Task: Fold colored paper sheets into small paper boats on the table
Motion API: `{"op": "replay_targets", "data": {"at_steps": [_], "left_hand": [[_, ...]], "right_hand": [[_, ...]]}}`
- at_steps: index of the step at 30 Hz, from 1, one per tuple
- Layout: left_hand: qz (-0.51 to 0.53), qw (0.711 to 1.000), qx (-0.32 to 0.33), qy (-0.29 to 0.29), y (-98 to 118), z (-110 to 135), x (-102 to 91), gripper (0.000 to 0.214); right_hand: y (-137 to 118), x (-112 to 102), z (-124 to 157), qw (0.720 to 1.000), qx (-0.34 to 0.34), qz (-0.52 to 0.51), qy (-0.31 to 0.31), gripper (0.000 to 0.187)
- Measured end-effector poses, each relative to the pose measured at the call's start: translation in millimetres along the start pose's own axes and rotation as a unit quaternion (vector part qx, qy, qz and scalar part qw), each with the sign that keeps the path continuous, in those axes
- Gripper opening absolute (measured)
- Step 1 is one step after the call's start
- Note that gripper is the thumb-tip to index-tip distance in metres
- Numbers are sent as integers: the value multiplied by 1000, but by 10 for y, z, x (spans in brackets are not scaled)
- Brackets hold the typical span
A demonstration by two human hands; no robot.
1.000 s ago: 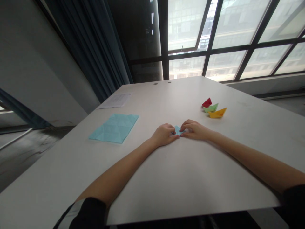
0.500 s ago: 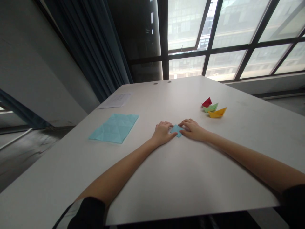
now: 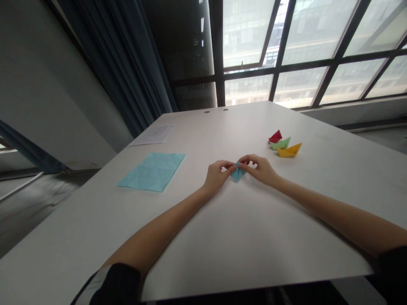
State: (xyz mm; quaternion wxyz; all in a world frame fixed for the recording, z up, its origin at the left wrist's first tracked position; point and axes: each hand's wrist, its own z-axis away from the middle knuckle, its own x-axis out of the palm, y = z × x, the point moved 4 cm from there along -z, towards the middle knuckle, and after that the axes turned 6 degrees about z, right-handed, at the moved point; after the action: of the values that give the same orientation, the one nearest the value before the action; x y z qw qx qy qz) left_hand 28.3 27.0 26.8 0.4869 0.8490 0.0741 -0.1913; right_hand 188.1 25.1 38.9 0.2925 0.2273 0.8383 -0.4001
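Observation:
A small folded light-blue paper piece (image 3: 237,173) is held between both hands a little above the white table (image 3: 241,237). My left hand (image 3: 217,175) pinches its left side with thumb and fingers. My right hand (image 3: 258,168) pinches its right side the same way. Both hands sit near the middle of the table, fingertips almost touching.
A creased light-blue sheet (image 3: 152,170) lies flat to the left. Three folded paper boats, red (image 3: 275,136), green (image 3: 281,143) and orange (image 3: 289,150), stand to the right beyond my hands. A white printed sheet (image 3: 154,134) lies at the far left edge. Windows and a dark curtain rise behind.
The hands went from pressing the blue piece flat on the table to pinching it by its sides and raising it slightly.

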Motion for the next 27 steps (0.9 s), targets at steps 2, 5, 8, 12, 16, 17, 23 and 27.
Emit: {"op": "replay_targets", "data": {"at_steps": [2, 5, 8, 12, 16, 17, 23, 27], "left_hand": [[0, 1000, 7, 5, 10, 3, -6, 20], [-1, 1000, 17, 1, 39, 7, -5, 19], [2, 1000, 22, 7, 67, 7, -10, 17], [49, 997, -6, 55, -3, -6, -25, 16], [183, 973, -103, 95, -205, -22, 12, 15], [215, 964, -124, 90, -241, -24, 37, 15], [308, 941, -133, 42, -215, -20, 130, 21], [327, 935, -132, 44, -191, -12, 130, 26]], "right_hand": [[-10, -12, -4, 1000, -6, -2, 3, 17], [-24, -19, -9, 1000, -15, -4, -1, 15], [-42, -30, -13, 1000, -21, -2, -1, 14], [-18, -53, -23, 1000, -2, -4, 25, 13], [130, -81, -42, 992, 72, -48, 93, 17], [174, -81, -46, 988, 92, -68, 107, 18], [282, -32, -46, 970, 137, -160, 120, 23], [236, -33, -44, 974, 134, -147, 111, 23]]}}
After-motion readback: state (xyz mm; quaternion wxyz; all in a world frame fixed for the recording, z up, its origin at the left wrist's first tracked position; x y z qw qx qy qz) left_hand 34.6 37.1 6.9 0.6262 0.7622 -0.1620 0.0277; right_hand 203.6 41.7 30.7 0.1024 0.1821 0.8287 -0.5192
